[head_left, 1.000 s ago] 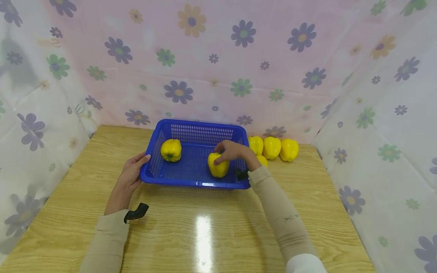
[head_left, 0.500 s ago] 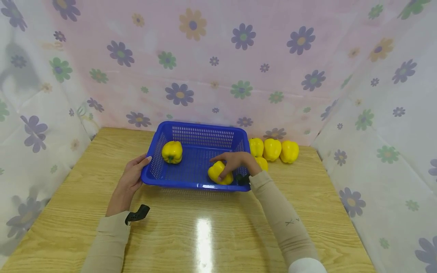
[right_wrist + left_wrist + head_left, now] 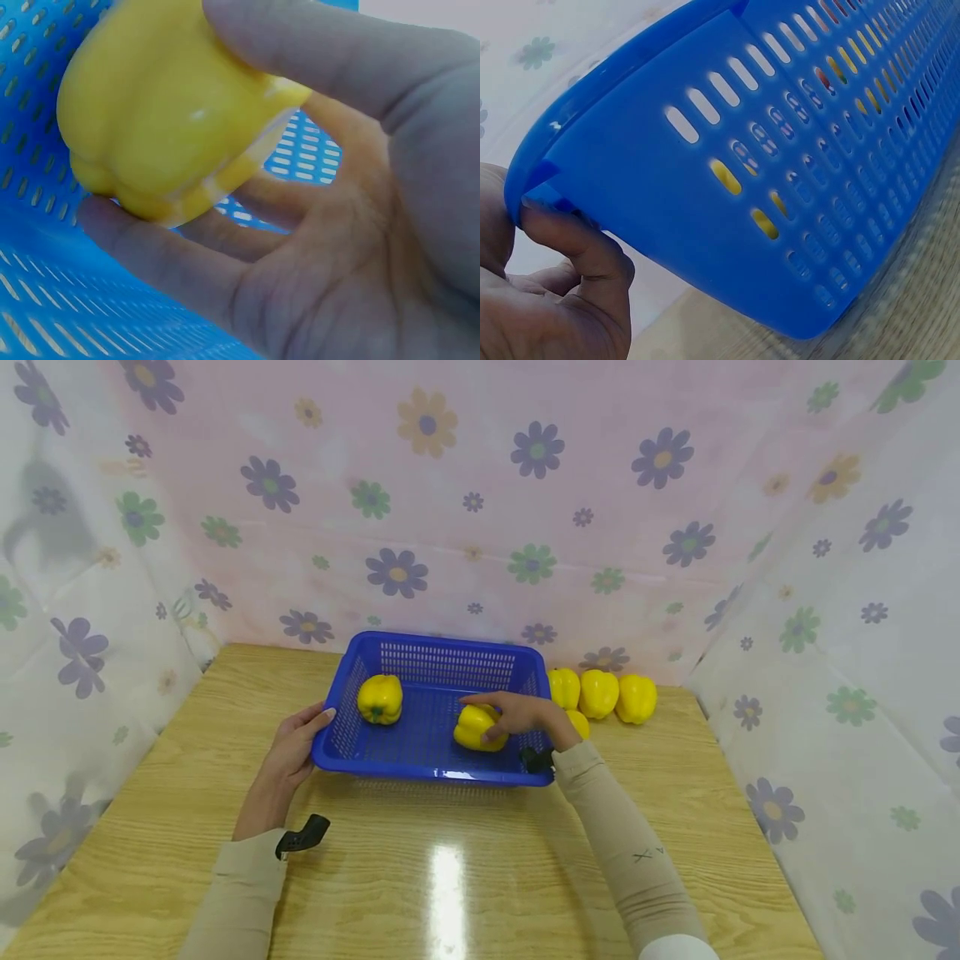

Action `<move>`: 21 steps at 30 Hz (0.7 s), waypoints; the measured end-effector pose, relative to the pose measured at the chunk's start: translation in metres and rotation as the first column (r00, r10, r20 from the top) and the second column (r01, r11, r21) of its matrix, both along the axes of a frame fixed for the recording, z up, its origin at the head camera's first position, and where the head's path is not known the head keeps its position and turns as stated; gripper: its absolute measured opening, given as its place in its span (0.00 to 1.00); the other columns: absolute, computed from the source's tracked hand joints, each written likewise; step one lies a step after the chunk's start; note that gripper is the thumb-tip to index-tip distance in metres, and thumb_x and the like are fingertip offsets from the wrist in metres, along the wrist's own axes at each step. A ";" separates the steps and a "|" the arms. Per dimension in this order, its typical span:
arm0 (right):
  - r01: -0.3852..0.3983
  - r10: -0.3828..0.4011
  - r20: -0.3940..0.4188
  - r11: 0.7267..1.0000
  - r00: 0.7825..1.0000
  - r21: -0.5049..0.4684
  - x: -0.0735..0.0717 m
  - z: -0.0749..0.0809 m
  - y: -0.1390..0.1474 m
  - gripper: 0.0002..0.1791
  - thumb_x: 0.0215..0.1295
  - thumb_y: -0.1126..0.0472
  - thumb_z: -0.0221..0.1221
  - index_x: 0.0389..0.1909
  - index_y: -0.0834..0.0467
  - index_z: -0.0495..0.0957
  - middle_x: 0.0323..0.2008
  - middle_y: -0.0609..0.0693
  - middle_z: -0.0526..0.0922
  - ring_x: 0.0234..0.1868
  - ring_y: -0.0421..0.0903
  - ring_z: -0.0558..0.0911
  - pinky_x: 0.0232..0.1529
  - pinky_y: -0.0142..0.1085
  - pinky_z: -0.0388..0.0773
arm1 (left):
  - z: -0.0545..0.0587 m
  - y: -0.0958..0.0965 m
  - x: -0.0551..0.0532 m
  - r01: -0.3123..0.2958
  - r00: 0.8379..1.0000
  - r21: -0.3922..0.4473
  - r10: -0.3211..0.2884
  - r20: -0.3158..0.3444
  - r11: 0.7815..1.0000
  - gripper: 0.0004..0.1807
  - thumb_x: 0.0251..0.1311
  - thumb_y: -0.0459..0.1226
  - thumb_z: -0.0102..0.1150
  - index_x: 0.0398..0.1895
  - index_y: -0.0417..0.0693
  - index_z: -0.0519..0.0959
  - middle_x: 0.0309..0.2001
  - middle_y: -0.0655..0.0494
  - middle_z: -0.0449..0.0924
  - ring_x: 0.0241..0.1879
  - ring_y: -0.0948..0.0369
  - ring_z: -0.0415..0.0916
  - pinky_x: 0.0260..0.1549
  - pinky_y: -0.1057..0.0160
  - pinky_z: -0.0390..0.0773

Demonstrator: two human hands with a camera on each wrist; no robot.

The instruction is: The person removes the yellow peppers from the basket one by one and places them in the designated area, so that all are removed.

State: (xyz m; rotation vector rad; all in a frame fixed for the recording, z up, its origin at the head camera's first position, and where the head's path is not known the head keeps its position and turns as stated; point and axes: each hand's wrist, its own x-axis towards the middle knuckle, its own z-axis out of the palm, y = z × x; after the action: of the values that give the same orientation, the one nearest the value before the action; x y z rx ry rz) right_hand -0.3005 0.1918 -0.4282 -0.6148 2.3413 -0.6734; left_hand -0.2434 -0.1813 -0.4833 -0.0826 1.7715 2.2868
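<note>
My left hand (image 3: 294, 745) grips the left rim of a blue plastic basket (image 3: 420, 774), thumb over the edge and fingers curled beneath it, as the left wrist view shows. Inside the basket, toward its right end, my right hand (image 3: 517, 713) holds a yellow bell pepper (image 3: 474, 727) between thumb and fingers. In the right wrist view that pepper (image 3: 172, 112) lies on its side, with the thumb on one face and the fingers along another. A second yellow bell pepper (image 3: 380, 699) sits at the basket's left end, its green stem toward me.
Several more yellow bell peppers (image 3: 599, 695) stand on the wooden table (image 3: 375, 868) just right of the basket, one partly hidden by my right wrist. Flower-patterned cloth (image 3: 465, 527) walls the table at the back and both sides.
The held pepper has tipped from upright onto its side within the basket, my right hand turning with it. My left hand keeps its grip on the rim. The whole view has shifted slightly downward.
</note>
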 end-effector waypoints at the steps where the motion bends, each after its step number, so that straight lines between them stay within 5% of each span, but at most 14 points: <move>1: -0.005 0.005 0.004 1.000 1.000 0.002 0.000 0.000 0.000 0.39 0.70 0.61 0.64 0.79 0.49 0.60 0.79 0.56 0.56 0.78 0.60 0.56 0.76 0.60 0.56 | 0.000 0.000 0.000 0.003 1.000 0.001 -0.003 -0.005 1.000 0.38 0.78 0.43 0.50 0.80 0.32 0.48 0.48 0.65 0.79 0.48 0.70 0.81 0.49 0.68 0.83; 5: 0.007 -0.008 0.056 1.000 0.998 0.009 0.000 0.000 0.000 0.37 0.71 0.58 0.63 0.78 0.49 0.60 0.79 0.56 0.55 0.76 0.60 0.59 0.72 0.57 0.66 | 0.000 0.000 0.000 0.006 1.000 0.005 -0.006 -0.003 1.000 0.38 0.78 0.43 0.50 0.80 0.33 0.47 0.48 0.65 0.79 0.48 0.70 0.81 0.49 0.68 0.83; 10: 0.050 -0.049 0.150 0.999 0.987 0.002 0.001 0.000 0.000 0.38 0.72 0.60 0.62 0.78 0.47 0.58 0.78 0.58 0.54 0.69 0.60 0.66 0.54 0.47 0.83 | -0.002 -0.001 0.000 0.011 1.000 -0.004 -0.011 0.002 1.000 0.38 0.78 0.43 0.49 0.80 0.34 0.46 0.50 0.64 0.77 0.48 0.70 0.81 0.50 0.67 0.83; 21: 0.056 -0.058 0.136 0.998 0.989 0.022 0.001 0.002 0.002 0.35 0.69 0.62 0.64 0.74 0.48 0.63 0.75 0.58 0.57 0.65 0.57 0.68 0.50 0.44 0.84 | -0.001 0.000 0.001 0.010 1.000 0.011 -0.010 -0.016 1.000 0.39 0.78 0.43 0.50 0.80 0.32 0.47 0.47 0.66 0.80 0.47 0.70 0.82 0.48 0.68 0.84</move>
State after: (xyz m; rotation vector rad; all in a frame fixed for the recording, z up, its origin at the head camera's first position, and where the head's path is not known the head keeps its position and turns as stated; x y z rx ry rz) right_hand -0.2992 0.1933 -0.4265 -0.4800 2.2417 -0.6972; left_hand -0.2427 -0.1817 -0.4843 -0.0538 1.7623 2.2963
